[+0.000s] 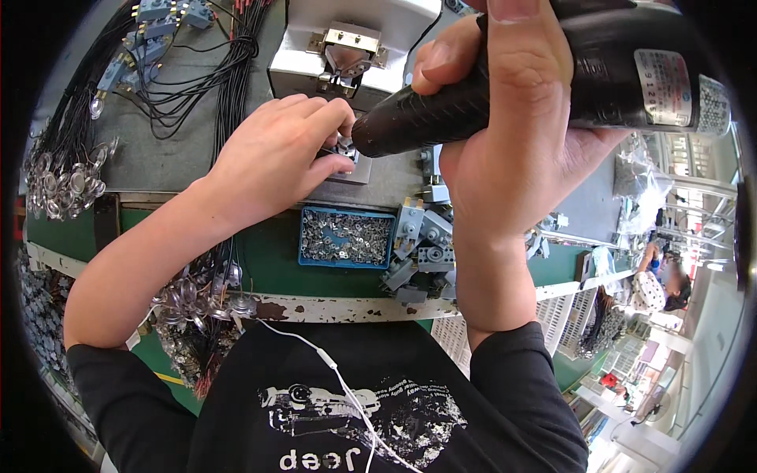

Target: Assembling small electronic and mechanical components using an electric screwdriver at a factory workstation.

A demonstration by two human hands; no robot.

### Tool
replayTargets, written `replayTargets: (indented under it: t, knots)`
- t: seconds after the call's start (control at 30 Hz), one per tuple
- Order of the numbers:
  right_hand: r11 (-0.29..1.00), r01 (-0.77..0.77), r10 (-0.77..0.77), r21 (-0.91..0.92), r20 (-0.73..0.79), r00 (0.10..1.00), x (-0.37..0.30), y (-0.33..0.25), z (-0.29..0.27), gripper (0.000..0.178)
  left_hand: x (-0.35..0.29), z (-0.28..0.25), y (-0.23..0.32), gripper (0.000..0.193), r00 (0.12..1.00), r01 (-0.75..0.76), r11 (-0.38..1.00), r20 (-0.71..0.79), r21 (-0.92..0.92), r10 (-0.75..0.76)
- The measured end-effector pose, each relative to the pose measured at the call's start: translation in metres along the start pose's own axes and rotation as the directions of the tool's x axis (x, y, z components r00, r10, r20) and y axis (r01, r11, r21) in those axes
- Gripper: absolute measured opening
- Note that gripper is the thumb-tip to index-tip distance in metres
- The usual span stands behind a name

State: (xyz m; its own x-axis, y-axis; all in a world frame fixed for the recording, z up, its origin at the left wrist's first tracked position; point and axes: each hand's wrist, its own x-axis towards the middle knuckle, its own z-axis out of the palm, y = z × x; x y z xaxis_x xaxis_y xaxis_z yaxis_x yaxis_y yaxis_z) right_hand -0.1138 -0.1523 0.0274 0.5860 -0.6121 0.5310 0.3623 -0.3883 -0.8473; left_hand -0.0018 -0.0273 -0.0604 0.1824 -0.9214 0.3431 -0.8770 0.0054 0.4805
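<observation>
Green workbench (276, 260), blue tray (347, 237) of small metal parts, right hand (512, 134) gripping black driver (489, 94)

A blue tray of metal bits (345, 236) sits beside grey connector blocks (422, 252)

black power screwdriver (505, 94) | tilted, tip down-left | on small metal part (344, 147) atop grey plate

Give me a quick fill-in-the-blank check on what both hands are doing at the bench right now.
1. The right hand grips a black power ____, its tip aimed at the small part.
2. The left hand pinches that part with its ____.
3. The tray of metal bits near the bench edge is ____ in colour.
4. Black ____ lie bundled at the far left.

Missing words: screwdriver; fingertips; blue; wires
</observation>
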Motion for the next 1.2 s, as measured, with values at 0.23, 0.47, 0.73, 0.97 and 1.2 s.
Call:
replayTargets:
  t: [0.23,0.47,0.73,0.97,1.2]
  knots:
    - [1.0,0.002,0.0,-0.031,0.053,0.999,0.003,0.0,-0.001,0.028,0.001,0.002,-0.002,0.036,1.0,-0.025,1.0,-0.006,-0.008,0.025]
    - [0.975,-0.122,0.079,0.185,0.227,0.971,0.022,-0.001,0.003,0.011,-0.003,0.001,-0.007,0.044,0.996,0.028,0.999,0.081,-0.02,-0.026]
    - [0.973,-0.043,-0.016,0.226,0.253,0.967,0.019,-0.001,0.007,0.016,-0.003,-0.004,-0.009,0.043,0.99,0.041,0.987,0.14,-0.153,-0.019]
    - [0.975,-0.205,0.178,0.086,0.252,0.951,0.011,-0.014,0.008,0.013,-0.004,0.005,-0.009,0.039,0.992,0.054,0.995,0.114,-0.079,-0.045]
    - [0.988,-0.149,0.151,-0.032,0.331,0.931,0.011,-0.009,0.001,0.012,-0.009,0.01,-0.01,0.04,0.995,0.066,0.993,0.08,-0.097,-0.059]
